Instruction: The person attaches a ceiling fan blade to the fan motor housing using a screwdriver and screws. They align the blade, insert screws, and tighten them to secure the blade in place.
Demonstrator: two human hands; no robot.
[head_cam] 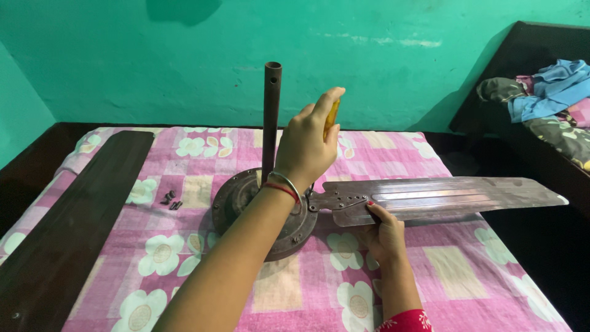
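A round rusty ceiling-fan motor (236, 198) lies on a pink flowered sheet (184, 264), with its brown down-rod (271, 117) standing upright. My left hand (304, 150), bangles at the wrist, is closed around a yellow-handled screwdriver (332, 115) held upright over the motor's right side. The tool's tip is hidden behind the hand. A long metal fan blade (442, 197) reaches right from the motor, its bracket against the motor's edge. My right hand (384, 233) grips this blade from below, near the bracket.
A second dark blade (80, 215) lies loose along the left side of the bed. A few small dark screws (171, 200) rest on the sheet left of the motor. Crumpled clothes (547, 98) are piled on dark furniture at the right. A green wall stands behind.
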